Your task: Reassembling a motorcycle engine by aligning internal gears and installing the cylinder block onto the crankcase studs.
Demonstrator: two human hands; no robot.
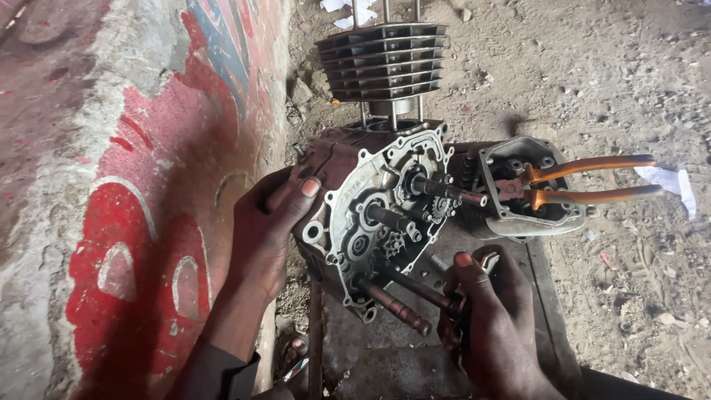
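Note:
An open metal engine crankcase (pixel 355 215) with shafts and small gears showing stands tilted on a dark board, its finned cylinder (pixel 385 63) pointing away from me. My left hand (pixel 270 222) grips the crankcase's left edge, thumb on the rim. My right hand (pixel 492 318) is closed around the end of a dark splined shaft (pixel 415 285) that sticks out of the case's lower part; a second shaft (pixel 392 304) juts out beside it.
A grey metal cover (pixel 518 222) lies right of the crankcase with orange-handled pliers (pixel 585 181) resting in it. A red, white and blue painted wall (pixel 148 185) rises close on the left. Dusty ground with paper scraps (pixel 670 181) spreads to the right.

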